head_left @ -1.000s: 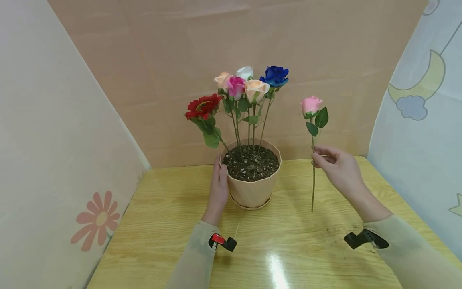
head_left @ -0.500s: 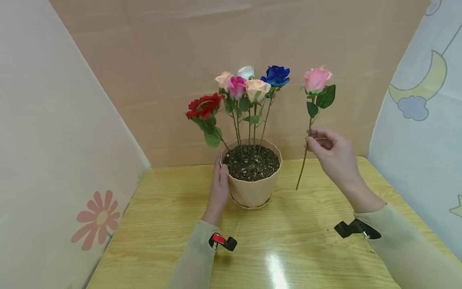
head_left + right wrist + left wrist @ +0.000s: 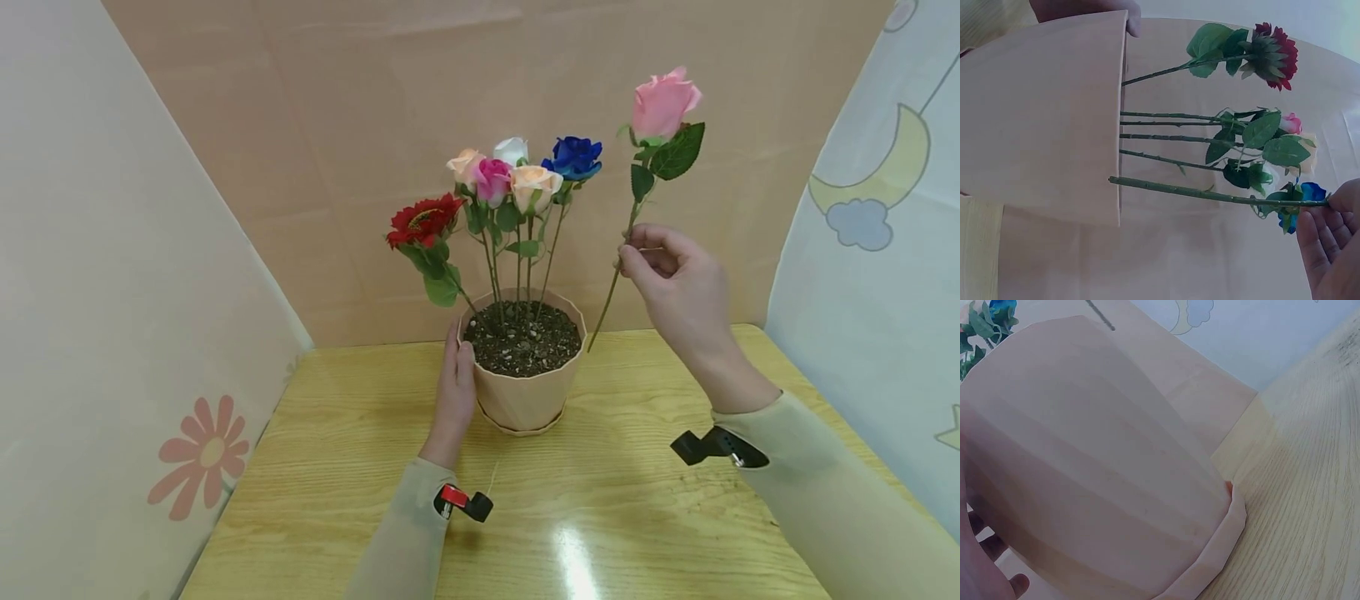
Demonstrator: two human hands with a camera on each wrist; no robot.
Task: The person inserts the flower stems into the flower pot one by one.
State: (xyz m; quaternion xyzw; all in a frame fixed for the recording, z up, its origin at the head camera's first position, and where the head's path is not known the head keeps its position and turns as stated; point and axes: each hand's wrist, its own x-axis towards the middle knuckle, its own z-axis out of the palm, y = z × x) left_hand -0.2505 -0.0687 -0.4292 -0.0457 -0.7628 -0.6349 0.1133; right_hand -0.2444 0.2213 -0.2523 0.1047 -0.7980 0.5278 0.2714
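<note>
In the head view my right hand pinches a pink rose by its stem between thumb and fingers. The rose leans, bloom up and to the right, with its lower stem end beside the pot's right rim. A peach flowerpot holds dark soil. My left hand rests along the pot's left side, fingers extended and thumb near the rim. Standing in the soil are a red flower, a blue rose, a magenta rose, a white rose and peach roses.
A saucer sits under the pot on the wooden table. Behind stands a peach backdrop. Patterned white panels rise at both sides. Dark specks lie on the table at the right.
My right hand has moved up and to the left with the pink rose, which has gone from upright to slanted, its stem end now near the pot's rim. The left hand stays on the pot.
</note>
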